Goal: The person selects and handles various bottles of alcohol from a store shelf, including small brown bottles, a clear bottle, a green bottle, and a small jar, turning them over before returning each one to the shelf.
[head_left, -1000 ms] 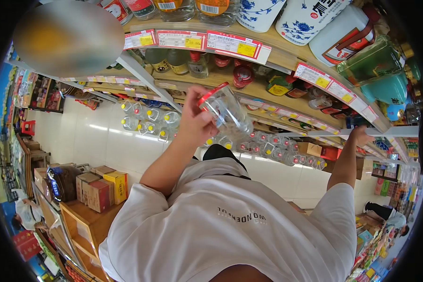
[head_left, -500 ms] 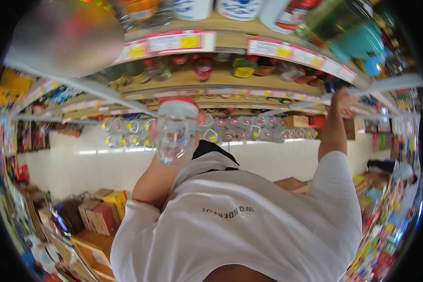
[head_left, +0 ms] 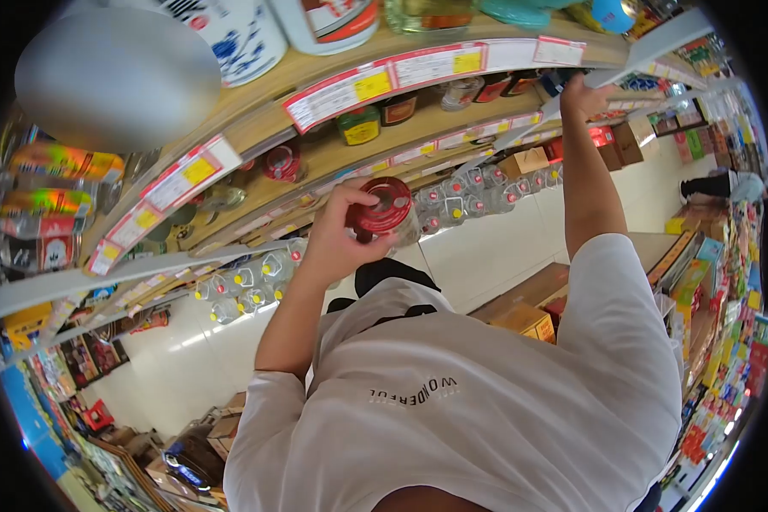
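A: Head view, we've got our left hand (head_left: 337, 239) wrapped around a clear bottle with a red cap (head_left: 384, 209), cap end facing us, held up just in front of the wooden shelves (head_left: 316, 162).

B: Yep, and our right hand (head_left: 584, 94) is up high, well apart from the left, fingers closed on a white shelf rail (head_left: 657, 43) beside the price tags (head_left: 375, 81). Below it, rows of clear jugs (head_left: 465, 192).
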A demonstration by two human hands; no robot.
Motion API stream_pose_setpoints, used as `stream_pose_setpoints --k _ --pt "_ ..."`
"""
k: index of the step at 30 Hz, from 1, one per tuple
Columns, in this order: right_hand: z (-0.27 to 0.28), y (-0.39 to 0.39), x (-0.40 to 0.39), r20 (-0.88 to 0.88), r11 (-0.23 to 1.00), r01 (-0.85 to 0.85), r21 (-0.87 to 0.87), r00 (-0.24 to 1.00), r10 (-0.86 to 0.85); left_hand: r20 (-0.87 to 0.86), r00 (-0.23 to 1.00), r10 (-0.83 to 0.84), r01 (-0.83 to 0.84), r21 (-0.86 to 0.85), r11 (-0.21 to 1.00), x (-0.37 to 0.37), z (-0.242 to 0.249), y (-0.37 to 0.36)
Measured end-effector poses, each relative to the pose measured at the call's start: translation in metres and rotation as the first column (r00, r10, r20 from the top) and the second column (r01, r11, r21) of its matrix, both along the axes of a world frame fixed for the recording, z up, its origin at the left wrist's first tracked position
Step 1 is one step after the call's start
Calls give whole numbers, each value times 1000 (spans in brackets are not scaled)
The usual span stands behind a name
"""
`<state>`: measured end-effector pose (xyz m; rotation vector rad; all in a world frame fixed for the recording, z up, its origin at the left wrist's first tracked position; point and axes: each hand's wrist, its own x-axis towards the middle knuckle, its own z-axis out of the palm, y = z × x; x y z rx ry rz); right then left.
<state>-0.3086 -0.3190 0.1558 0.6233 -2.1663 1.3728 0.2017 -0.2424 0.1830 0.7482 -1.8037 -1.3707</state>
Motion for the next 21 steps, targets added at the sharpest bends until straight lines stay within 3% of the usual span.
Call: stream_pose_setpoints --k 1,3,8,9,12,15,18,20,21 --pt "0 1 0 -15 1000 10 6 1000 -10 37 999 40 -37 -92 995 -13 -5 -5" --pt "-5 -3 -2 -92 997 -1 -74 996 -6 88 992 87 -79 -92 993 -34 -7 -11" --pt "-12 -3 -14 -18 990 -100 -102 995 98 111 966 234 -201 -250 947 -79 -29 -37" --pt "-11 -3 -13 -17 988 -113 -110 994 111 92 967 239 -217 -195 956 -89 -25 -41" --pt "-8 -2 -8 1 987 -117 -108 993 118 160 935 316 -270 -257 928 -113 -24 -53" --pt "-7 -1 -7 -12 988 -118 -99 993 117 231 918 321 -290 -159 944 -133 -12 -54" --pt "-11 2 -10 -54 982 -153 -110 988 147 151 866 477 -349 -502 792 -155 -27 -60" --pt "-18 -2 -21 -149 965 -221 -139 968 200 164 841 516 -350 -563 749 -167 -34 -63" --pt "-17 -1 -20 -116 966 -223 -129 971 209 167 827 537 -351 -593 725 -173 -37 -63"
